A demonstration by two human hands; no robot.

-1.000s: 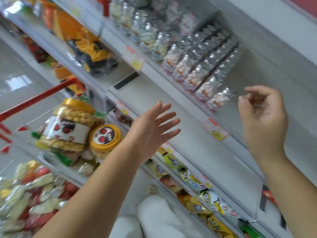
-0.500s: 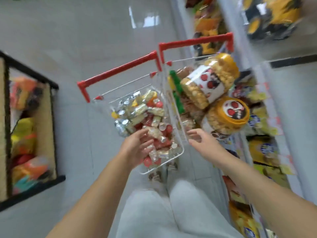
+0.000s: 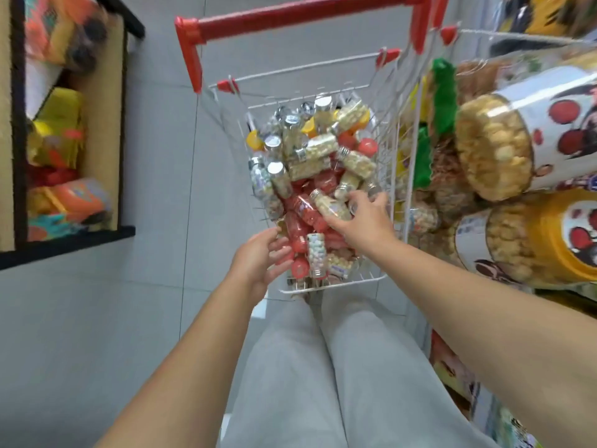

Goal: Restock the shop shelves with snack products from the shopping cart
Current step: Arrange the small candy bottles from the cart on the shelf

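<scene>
Your head-worn camera looks steeply down and forward over your own grey-trousered legs [image 3: 323,367] into the wire shopping cart [image 3: 339,283] directly ahead. The wide-angle lens sits close. Both forearms run in from the bottom edge, with your left hand [image 3: 255,257] and right hand [image 3: 361,221] at mid-frame. Tiled floor [image 3: 97,318] fills the left, and large snack jars [image 3: 494,150] loom blurred at the right edge.

Small silver-capped and red snack bottles [image 3: 318,150] in a jumbled heap inside the white-wire, red-handled cart [image 3: 290,12]
</scene>
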